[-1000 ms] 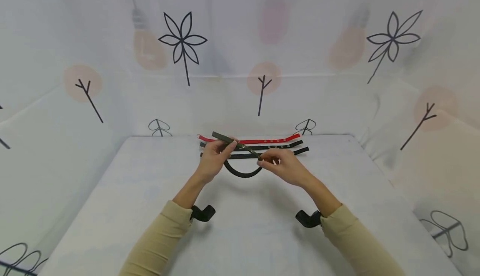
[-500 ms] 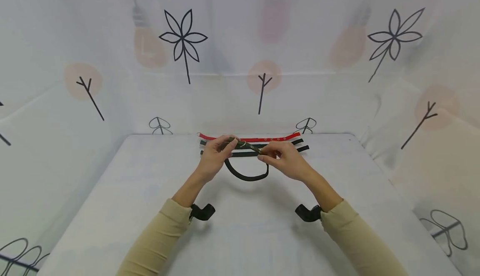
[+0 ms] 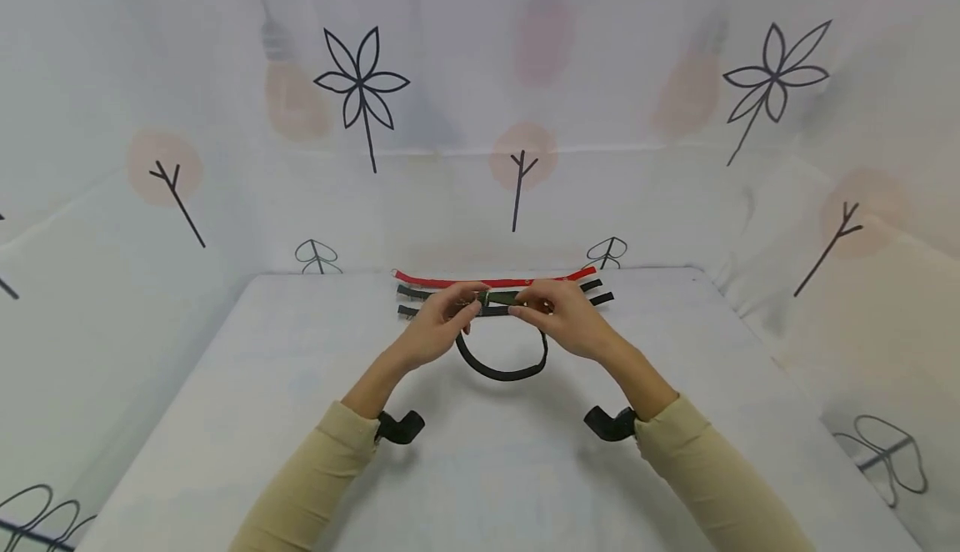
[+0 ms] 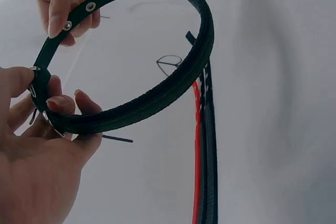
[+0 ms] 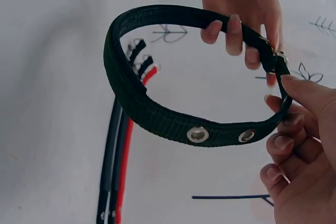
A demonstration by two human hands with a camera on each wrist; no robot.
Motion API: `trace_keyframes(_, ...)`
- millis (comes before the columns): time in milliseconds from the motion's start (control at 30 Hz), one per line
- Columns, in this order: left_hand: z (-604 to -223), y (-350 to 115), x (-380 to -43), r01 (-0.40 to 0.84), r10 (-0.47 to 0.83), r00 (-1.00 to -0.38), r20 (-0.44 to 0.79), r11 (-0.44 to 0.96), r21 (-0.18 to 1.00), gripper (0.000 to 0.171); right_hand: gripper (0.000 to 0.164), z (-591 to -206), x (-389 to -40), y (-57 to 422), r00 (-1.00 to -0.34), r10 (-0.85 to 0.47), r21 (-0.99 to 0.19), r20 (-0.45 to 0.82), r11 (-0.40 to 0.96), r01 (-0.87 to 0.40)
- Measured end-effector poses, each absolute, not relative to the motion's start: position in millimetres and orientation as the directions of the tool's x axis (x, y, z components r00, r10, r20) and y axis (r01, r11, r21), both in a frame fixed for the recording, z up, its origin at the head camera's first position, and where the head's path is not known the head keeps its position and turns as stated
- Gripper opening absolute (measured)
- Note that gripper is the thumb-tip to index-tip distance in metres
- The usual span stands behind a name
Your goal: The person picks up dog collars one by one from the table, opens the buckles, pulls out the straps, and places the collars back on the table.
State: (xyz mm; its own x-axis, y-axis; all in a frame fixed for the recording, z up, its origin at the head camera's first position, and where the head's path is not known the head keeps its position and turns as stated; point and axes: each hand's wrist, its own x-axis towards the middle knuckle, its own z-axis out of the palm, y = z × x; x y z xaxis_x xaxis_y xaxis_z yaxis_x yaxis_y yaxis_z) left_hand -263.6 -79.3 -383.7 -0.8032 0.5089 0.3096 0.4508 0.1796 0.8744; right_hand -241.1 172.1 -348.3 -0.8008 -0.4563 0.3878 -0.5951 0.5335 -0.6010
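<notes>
A dark green pet collar with metal eyelets is bent into a loop between both hands, its lower curve hanging toward the person in the head view. My left hand grips the collar at its metal buckle, thumb and fingers on either side. Close by on the right, my right hand pinches the eyelet part of the strap between thumb and fingers. Eyelets show along the strap in the right wrist view. From the head view, fingers cover most of the buckle.
Behind the hands, a red collar and two dark collars lie side by side across the back of the white table. A printed white cloth rises behind them. Dark wrist mounts jut inward from both wrists.
The strap end that stuck out beyond my left hand has drawn back in. The collar's loop has widened and hangs lower, and the strap between the hands now lies more level.
</notes>
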Motion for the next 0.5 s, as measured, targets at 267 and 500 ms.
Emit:
trace_keyframes(267, -384, -75, -264, 0.485, 0.522, -0.793, 0.313, 0.232, 0.843, 0.025, 0.005, -349, -241, 170, -0.779, -0.489, -0.597, 0.393, 0.509, -0.62)
trace_keyframes(500, -387, -84, -273, 0.523, 0.454, -0.809, 0.374, 0.268, 0.809, 0.021, 0.005, -349, -243, 180, -0.801, -0.474, -0.553, 0.365, 0.581, -0.596)
